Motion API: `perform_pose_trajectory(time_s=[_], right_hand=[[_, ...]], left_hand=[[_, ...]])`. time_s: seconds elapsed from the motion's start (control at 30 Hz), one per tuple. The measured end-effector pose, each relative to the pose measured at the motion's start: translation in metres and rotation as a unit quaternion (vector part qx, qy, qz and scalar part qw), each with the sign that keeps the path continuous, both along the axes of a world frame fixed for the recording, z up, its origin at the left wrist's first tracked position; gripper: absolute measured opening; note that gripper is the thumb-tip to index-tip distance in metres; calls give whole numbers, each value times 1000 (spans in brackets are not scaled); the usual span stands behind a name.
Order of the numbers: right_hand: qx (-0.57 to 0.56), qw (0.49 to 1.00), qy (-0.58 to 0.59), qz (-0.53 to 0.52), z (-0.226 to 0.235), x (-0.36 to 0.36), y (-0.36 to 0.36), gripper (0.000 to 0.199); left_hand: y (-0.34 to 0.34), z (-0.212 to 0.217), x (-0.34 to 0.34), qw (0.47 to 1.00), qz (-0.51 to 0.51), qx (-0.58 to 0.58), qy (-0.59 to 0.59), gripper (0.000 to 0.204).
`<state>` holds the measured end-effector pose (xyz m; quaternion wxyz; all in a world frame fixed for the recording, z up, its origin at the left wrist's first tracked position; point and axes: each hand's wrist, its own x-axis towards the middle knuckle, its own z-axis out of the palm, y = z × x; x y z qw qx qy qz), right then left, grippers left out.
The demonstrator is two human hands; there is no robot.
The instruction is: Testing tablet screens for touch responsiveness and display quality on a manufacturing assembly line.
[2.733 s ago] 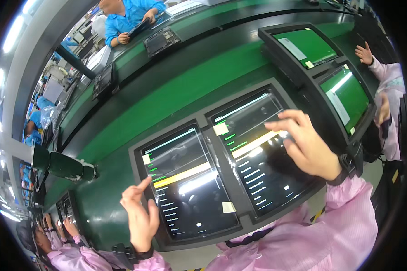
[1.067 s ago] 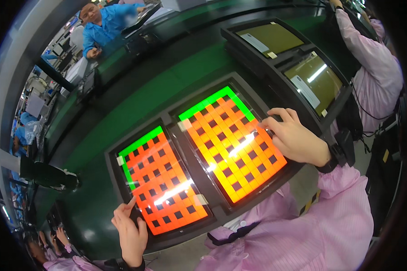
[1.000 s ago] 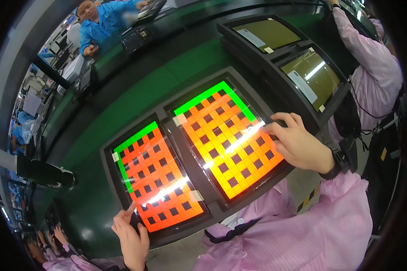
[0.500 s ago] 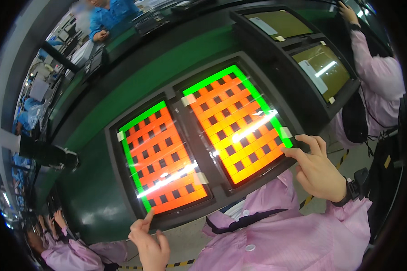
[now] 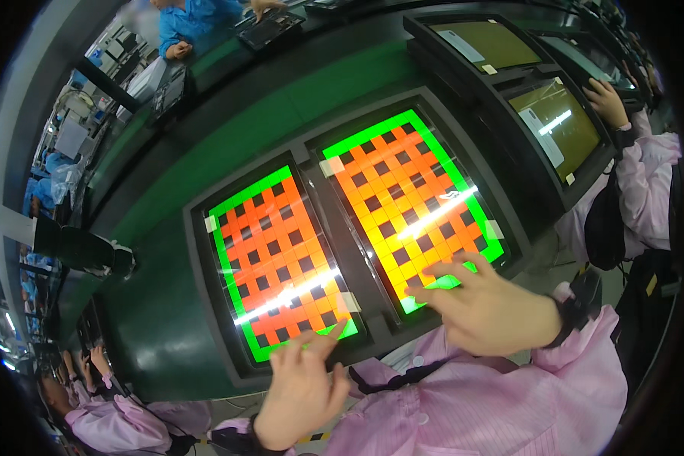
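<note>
Two lit touchscreens lie side by side in a black tray, each showing an orange-yellow grid with dark squares and a green border. My left hand is at the near edge of the left screen, its index fingertip on or just over the lower right corner. Over the near end of the right screen, my right hand stretches its fingers, with the index fingertip by the lower left corner. Neither hand grips anything. Pale tape tabs sit on the screens' edges. My right fingers hide part of the bottom border.
The tray rests on a green bench. Another black tray with two unlit screens stands at the right, near a co-worker's hand. A person in blue is across the bench. A dark cylindrical post end juts in at left.
My left hand has slid right along the left screen's near edge, and my right hand left along the other's. Green now lines those bottom edges. The trays appear slightly farther right in view.
</note>
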<state>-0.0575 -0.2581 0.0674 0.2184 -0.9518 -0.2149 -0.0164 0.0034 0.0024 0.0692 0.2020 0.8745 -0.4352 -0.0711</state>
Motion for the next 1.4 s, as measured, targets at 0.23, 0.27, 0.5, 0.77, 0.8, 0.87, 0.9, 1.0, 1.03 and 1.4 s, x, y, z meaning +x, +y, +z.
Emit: perform_pose_trajectory(time_s=[0.23,0.27,0.5,0.77,0.8,0.87,0.9,1.0,1.03,1.4], right_hand=[[37,990,-127,-47,-17,131,-30,25],[32,989,-136,-51,-30,146,-28,22],[-50,997,-14,-57,-22,168,-24,30],[-114,980,-152,57,-25,86,-17,17],[-71,990,-117,38,-25,73,-13,17],[-24,997,-78,18,-17,48,-12,18],[-53,995,-69,55,-4,36,-10,23],[-53,995,-47,72,0,8,0,30],[-25,998,-33,51,0,2,2,31],[42,992,-104,-61,-24,129,-38,25]], left_hand=[[-37,9,130,991,49,-76,-96,47],[-45,1,144,993,58,-62,-77,44],[-58,-16,161,995,53,-20,-85,39],[-34,1,88,999,12,48,-19,42],[-32,0,78,999,3,49,-14,43],[-30,0,58,999,-21,45,-12,49],[-23,1,45,999,-25,35,-11,54],[-9,-2,13,998,-35,48,-18,56],[-4,-4,5,998,-32,53,-8,60],[-30,-2,118,993,59,-62,-86,44]])
